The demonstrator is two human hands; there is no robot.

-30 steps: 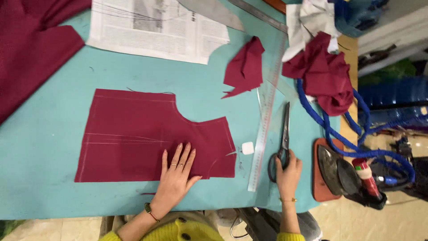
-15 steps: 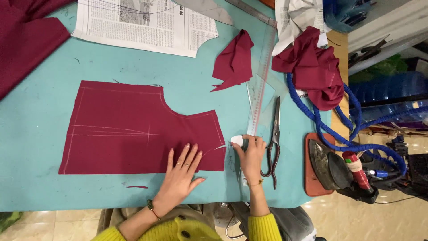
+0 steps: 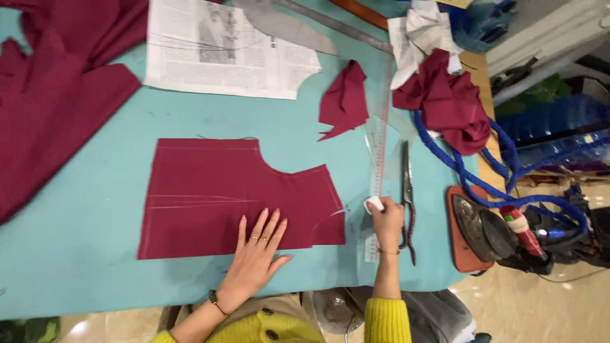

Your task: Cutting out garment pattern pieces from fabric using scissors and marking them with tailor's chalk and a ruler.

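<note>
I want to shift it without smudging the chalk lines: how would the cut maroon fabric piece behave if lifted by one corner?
The maroon fabric piece would probably droop and fold, as the scrap does. It looks thin and light, so pushing would likely wrinkle it.

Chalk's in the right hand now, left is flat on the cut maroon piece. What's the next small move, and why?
Probably bring the chalk in the right hand left onto the maroon piece: the left hand already pins it flat, and its marked edge lies just beside the chalk.
</note>
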